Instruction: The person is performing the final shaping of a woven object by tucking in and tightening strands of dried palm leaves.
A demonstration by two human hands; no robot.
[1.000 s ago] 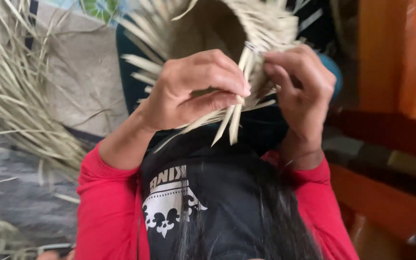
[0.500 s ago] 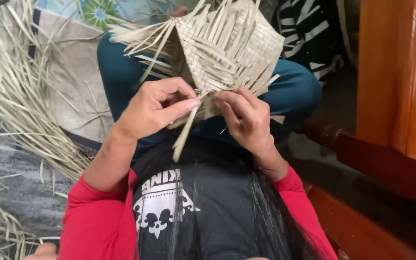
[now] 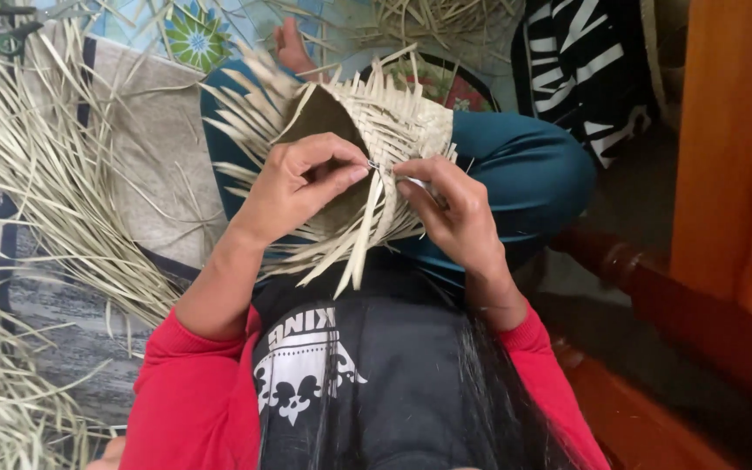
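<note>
Here, left hand (image 3: 293, 187) and right hand (image 3: 446, 209) pinching one strip at woven basket (image 3: 393, 130) rim; best drawn snug, kept flat.

A half-woven basket (image 3: 393, 130) of pale straw strips rests on the person's lap; the left hand (image 3: 293, 187) pinches a small metal tool (image 3: 374, 165) at its rim; the right hand (image 3: 450, 209) presses fingertips against the weave just beside it; loose strips (image 3: 354, 252) hang below; a heap of dried straw (image 3: 36, 174) lies on the patterned mat (image 3: 145, 148) to the left.
</note>
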